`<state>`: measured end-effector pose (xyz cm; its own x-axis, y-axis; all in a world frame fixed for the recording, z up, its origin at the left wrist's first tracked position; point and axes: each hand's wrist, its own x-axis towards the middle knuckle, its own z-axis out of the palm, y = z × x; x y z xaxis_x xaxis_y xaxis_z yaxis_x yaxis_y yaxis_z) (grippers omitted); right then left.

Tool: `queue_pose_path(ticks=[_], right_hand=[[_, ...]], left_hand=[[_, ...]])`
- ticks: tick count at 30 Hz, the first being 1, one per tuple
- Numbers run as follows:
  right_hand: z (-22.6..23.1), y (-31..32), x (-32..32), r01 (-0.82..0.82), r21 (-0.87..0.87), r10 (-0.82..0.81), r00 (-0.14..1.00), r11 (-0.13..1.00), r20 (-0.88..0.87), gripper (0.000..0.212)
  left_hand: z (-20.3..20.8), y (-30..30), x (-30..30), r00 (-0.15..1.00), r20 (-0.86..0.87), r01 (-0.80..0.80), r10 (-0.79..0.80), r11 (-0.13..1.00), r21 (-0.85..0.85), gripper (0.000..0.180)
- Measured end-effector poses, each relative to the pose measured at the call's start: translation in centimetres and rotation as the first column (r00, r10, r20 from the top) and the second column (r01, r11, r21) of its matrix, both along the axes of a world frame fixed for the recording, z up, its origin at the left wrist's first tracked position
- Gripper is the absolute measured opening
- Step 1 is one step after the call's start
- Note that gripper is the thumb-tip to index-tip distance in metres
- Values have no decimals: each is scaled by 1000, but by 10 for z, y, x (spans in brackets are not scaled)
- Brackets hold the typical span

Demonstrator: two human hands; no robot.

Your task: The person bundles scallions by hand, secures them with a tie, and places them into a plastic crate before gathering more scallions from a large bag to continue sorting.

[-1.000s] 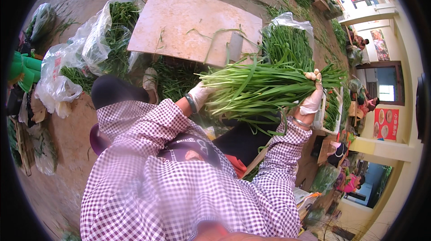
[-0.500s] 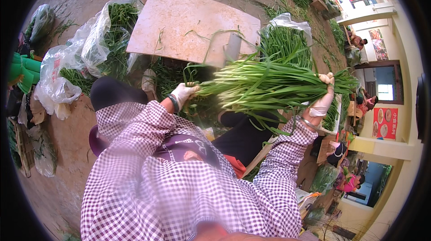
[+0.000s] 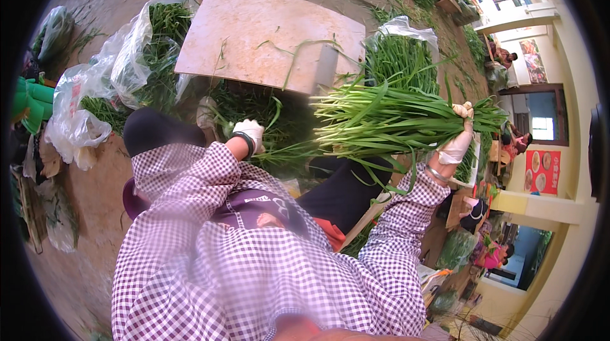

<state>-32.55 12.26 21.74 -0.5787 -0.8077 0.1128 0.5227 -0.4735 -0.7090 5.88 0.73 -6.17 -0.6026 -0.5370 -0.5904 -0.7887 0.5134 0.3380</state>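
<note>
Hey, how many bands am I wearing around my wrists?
2 in view: a dark band at the wrist of your left hand, and a silver-coloured band below your right hand, which grips the leafy bunch. More could be hidden under the checked sleeves.

Left of the right hand's (image 3: 462, 126) grip, beyond the pale stem ends of the green bunch (image 3: 387, 119), a gap runs over to the left hand (image 3: 249, 134), crossed by thin loose leaves (image 3: 286, 152) (too blurred to count). Beyond the grip and slightly left, bagged greens (image 3: 397, 61) crowd the bunch, though farther left a hand could pass above the board (image 3: 254, 30); nearer the body, the dark-trousered leg (image 3: 340, 192) blocks the way under the stems
</note>
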Motion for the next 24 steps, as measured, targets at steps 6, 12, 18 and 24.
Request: queue_pose_path(ticks=[6,12,18,24], right_hand=[[-7,-10,12,-62,-21,62,997,998,34,15],[-11,-21,31,-77,15,77,997,997,10,12],[-12,-23,37,-47,44,47,999,998,4,11],[-14,-25,35,-27,55,28,1000,998,-8,11]], left_hand=[[28,7,-31,442,-638,-46,631,726,686,66],[27,8,-67,110,-352,67,929,347,936,43],[30,14,-59,35,-143,175,989,135,975,30],[19,17,-56,79,-91,222,993,72,972,23]])
